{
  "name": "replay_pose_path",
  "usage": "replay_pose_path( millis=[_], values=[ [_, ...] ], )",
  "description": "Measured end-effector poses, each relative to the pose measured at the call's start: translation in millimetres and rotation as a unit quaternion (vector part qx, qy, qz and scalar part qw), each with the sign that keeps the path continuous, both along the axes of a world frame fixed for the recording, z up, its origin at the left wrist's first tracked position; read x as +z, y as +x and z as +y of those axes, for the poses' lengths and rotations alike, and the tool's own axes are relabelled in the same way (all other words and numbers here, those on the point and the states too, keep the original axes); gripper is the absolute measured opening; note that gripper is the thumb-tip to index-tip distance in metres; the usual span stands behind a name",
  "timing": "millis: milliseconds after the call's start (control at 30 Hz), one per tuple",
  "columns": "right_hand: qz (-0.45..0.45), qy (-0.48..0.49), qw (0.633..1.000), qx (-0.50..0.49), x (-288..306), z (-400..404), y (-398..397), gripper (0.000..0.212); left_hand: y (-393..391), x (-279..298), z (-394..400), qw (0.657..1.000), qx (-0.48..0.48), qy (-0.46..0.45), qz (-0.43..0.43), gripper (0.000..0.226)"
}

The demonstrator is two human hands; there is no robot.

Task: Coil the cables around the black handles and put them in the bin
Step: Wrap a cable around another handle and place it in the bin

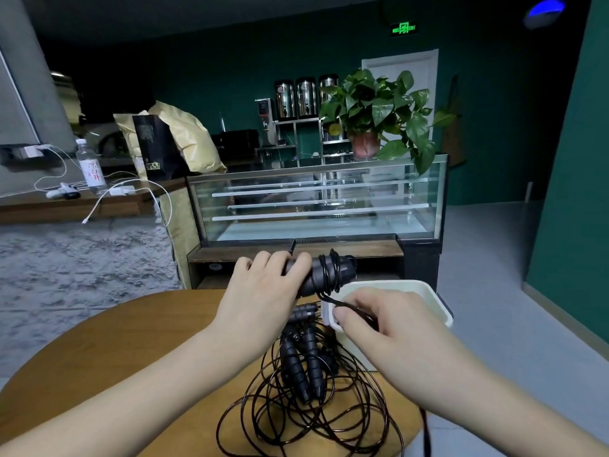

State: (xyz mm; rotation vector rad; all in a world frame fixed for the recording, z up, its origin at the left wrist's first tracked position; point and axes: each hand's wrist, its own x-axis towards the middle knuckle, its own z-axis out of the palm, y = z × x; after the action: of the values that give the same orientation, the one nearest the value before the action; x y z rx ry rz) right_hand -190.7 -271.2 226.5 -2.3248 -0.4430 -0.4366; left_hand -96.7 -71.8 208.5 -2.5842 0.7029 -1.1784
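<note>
Left hand [263, 285] grips black handle [316, 275]; right hand [372, 319] pinches cable [329, 296]. Keep tension; lay turns adjacent.

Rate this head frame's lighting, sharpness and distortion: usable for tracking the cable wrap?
Head view: dim room, though both hands and the wooden table are evenly lit; the left hand with its black handle is sharp, the right hand pinching the cable slightly soft; wide-angle bending curves the edges; the glass display case shows glare streaks. Usable.
</note>
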Motion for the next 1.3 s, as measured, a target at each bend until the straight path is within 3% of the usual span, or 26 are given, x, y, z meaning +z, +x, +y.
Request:
replay_pose_path(
  millis=[100, 200, 267, 533, 833, 967, 1167, 1300],
  values=[
    [-0.035, -0.016, 0.999, -0.013, 13.6, -6.2, -3.5, 0.023, -2.5, -5.7, 4.2, 0.998, -0.051, 0.017, -0.015, 0.057],
    [-0.06, -0.004, 0.998, -0.001, 26.0, -15.8, 4.6, 0.017, -7.7, -8.9, 9.4, 0.993, -0.109, 0.041, -0.011, 0.065],
    [-0.05, 0.011, 0.998, 0.02, 32.5, -22.9, 13.9, 0.013, -11.0, -9.4, 12.7, 0.987, -0.147, 0.062, -0.007, 0.069],
    [0.031, 0.066, 0.991, 0.109, 34.4, -32.1, 42.6, 0.012, -19.2, -9.7, 13.2, 0.968, -0.24, 0.069, -0.021, 0.05],
    [0.046, 0.098, 0.984, 0.143, 24.0, -35.5, 50.7, 0.018, -19.4, -12.8, 8.2, 0.969, -0.245, 0.03, -0.021, 0.055],
    [0.078, 0.141, 0.969, 0.187, 27.5, -37.1, 55.7, 0.012, -16.3, -13.2, 6.8, 0.958, -0.286, -0.009, -0.013, 0.073],
    [0.104, 0.168, 0.961, 0.193, 16.3, -36.7, 65.4, 0.015, -17.3, -14.6, 9.6, 0.951, -0.301, 0.024, -0.073, 0.045],
    [0.119, 0.178, 0.954, 0.208, 6.9, -35.8, 69.0, 0.024, -17.8, -17.6, 10.7, 0.948, -0.307, 0.018, -0.08, 0.04]
  ],
)
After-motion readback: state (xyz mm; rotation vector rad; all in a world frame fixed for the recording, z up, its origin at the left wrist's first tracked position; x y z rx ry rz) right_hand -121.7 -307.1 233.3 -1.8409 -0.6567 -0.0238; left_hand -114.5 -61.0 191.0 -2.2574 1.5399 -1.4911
